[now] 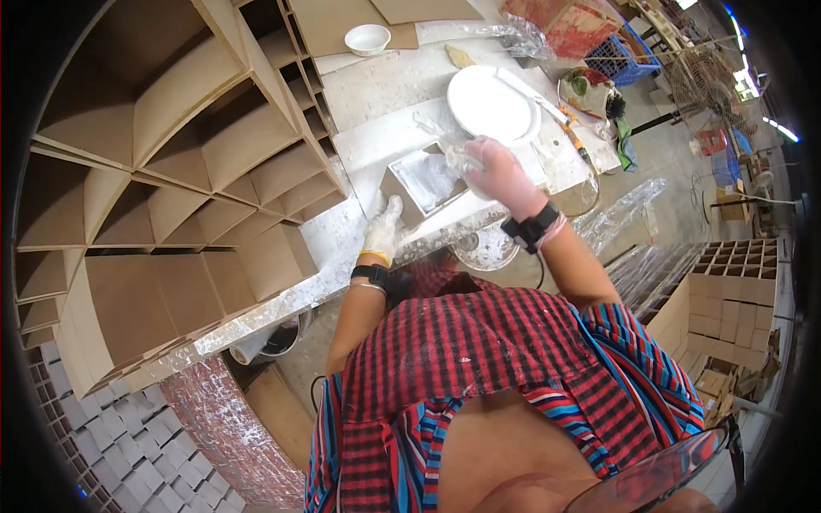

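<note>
A small brown board box (pixel 409 198) sits near the front edge of the white-smeared worktable, its top face covered in wet-looking white paste (pixel 425 179). At its near left corner, my left hand (pixel 383 229) in a whitish glove grips the side of the box. My right hand (pixel 506 178), in a thin pale glove, hangs over the box's right end with fingers closed. Something whitish shows at those fingertips; its kind is hidden. Just beyond my right hand lies a round white basin or lid (pixel 492 104) with a pale strip across its rim.
Stacked brown compartment boxes (pixel 197 162) fill the table's left side. A white bowl (pixel 368 39) stands at the back on brown board. Right of the basin lies an orange-handled tool (pixel 575 141) with a hose. Below the table edge is a paste-spattered round bucket lid (pixel 486 248).
</note>
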A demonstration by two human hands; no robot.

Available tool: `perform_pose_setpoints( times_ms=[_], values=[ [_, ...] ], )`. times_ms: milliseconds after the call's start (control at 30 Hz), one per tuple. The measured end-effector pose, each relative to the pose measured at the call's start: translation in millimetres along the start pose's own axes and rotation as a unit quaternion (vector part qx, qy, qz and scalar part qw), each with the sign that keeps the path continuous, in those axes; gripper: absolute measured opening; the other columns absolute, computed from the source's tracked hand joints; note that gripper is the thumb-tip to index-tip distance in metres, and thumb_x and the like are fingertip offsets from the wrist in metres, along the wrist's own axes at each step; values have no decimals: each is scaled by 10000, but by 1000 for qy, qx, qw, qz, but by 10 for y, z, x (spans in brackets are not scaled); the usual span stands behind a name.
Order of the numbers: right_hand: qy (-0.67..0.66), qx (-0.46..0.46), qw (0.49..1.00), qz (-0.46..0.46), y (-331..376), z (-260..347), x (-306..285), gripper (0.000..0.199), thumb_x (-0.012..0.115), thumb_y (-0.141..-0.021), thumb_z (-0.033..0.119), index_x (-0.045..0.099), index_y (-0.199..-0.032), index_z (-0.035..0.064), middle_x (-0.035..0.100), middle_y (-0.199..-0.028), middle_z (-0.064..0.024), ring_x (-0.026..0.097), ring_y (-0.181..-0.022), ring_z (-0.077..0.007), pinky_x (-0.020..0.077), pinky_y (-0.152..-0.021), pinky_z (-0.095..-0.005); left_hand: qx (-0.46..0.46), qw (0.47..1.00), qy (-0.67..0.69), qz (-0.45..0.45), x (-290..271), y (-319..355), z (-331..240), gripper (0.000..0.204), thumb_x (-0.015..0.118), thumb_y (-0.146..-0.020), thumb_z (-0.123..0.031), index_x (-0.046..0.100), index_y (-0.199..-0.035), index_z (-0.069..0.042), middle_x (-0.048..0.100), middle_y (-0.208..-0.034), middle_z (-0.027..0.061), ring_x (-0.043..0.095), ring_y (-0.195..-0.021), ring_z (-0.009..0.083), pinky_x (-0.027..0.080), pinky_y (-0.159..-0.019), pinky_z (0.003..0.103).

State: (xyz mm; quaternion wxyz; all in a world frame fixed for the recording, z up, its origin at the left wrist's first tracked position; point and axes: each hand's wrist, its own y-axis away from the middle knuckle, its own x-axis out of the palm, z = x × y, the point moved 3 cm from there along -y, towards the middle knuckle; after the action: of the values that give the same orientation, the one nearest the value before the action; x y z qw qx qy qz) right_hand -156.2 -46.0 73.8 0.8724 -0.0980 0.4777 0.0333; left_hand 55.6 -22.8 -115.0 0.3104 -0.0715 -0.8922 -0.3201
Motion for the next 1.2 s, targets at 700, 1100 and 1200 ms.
perform_pose_setpoints(
  times_ms=[700,1100,1200],
  values=[
    [397,-218,841,295,-160,277,179,169,581,-757,61,658,-897,4,659,-858,-134,665,-813,-281,506,-707,-376,30,999,-11,-22,247,115,-94,593,617,-933,-297,340,-1451,-214,493,-1310,35,557,-1080,216,552,-764,370],
    [351,-131,824,425,-300,234,260,287,578,-744,82,672,-1015,95,640,-1027,-152,609,-996,-331,475,-867,-416,1,999,-24,-22,286,126,-123,580,604,-941,-310,342,-1449,-210,505,-1282,32,572,-1049,207,562,-749,367],
    [66,-147,949,270,-214,323,288,279,595,-727,119,675,-989,71,634,-1027,-178,605,-983,-350,474,-878,-415,10,1000,-14,-6,239,79,-80,595,616,-933,-324,343,-1450,-210,504,-1288,36,563,-1073,210,559,-776,381]
  ],
)
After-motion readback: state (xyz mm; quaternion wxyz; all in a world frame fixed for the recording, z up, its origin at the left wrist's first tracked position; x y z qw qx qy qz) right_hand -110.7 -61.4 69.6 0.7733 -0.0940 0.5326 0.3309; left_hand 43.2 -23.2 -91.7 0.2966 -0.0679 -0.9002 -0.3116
